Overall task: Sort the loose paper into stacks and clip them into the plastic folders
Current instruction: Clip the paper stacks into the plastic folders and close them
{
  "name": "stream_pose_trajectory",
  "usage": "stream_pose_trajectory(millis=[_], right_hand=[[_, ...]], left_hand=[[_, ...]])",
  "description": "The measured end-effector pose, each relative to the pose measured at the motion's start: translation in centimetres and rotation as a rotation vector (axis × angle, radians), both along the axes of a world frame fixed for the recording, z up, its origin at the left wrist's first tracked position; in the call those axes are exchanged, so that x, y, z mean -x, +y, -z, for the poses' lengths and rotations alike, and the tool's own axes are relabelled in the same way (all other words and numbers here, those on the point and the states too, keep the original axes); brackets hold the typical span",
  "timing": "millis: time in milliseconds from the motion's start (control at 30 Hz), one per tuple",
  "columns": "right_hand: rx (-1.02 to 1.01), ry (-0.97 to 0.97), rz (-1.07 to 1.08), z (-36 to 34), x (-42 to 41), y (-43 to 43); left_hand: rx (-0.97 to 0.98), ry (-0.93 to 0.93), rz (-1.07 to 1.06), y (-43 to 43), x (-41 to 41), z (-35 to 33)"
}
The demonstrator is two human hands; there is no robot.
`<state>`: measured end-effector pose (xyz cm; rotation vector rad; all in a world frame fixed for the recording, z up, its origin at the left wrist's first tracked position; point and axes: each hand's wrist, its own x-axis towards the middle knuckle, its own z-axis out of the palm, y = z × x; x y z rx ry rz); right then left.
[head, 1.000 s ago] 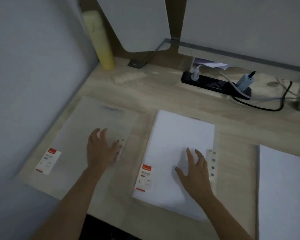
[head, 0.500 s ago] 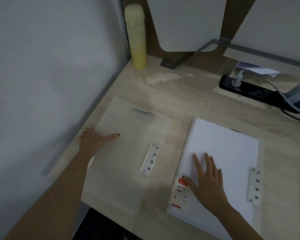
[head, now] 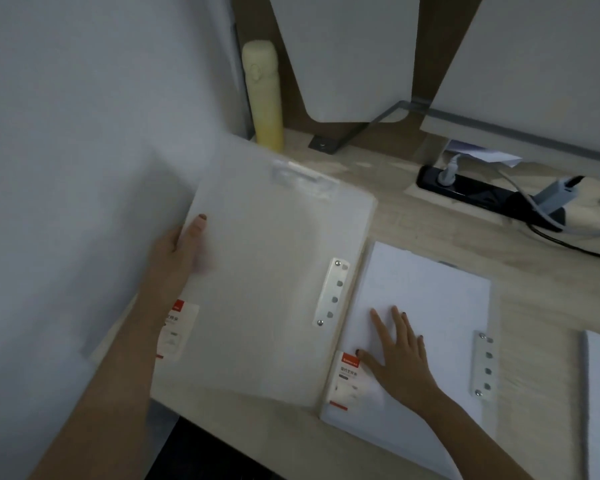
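At nine o'clock my left hand [head: 175,259] pinches the raised translucent folder [head: 271,292] by its edge, my right hand [head: 400,360] flat on the paper stack [head: 433,289] at four o'clock; slick plastic may slip this shallow pinch.

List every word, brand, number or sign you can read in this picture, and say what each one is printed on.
Nothing reads with certainty.
Left sticker, on the left folder: white print on a red band, blurred, unreadable.
Right sticker, on the right folder: white brand word on red, dark characters below, too small to read.
Yellow bottle, power strip: no text seen.
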<state>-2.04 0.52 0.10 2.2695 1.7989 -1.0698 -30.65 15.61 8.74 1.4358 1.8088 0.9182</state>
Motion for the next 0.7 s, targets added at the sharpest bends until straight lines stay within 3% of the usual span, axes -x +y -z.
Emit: stream_pose_trajectory(millis=[100,233,367,500,633,700], right_hand=[[0.048,0.255,0.169,-2.3,-0.7,0.6],[0.050,1.001,0.693,-6.8,-3.2,-0.5],[-0.069,1.297,0.945,-7.7,-8.1,-3.9],[-0.232,1.090,1.124,-6.7,-12.3,-9.5],[-0.306,1.006,1.290,-6.9,-16.2,-14.8],[-0.337,0.935,1.320,-6.9,-17.6,-16.6]], left_hand=[[-0.056,-0.032,0.012,-0.6,-1.6,-2.7],[-0.010,-0.066,0.081,-2.3,-6.8,-3.8],[0.131,-0.122,0.185,-5.1,-13.2,-1.6],[0.291,-0.170,0.366,-9.3,-19.7,2.0],[0.595,-0.307,0.528,-13.4,-24.0,6.1],[0.508,-0.044,0.708,-14.7,-25.4,8.8]])
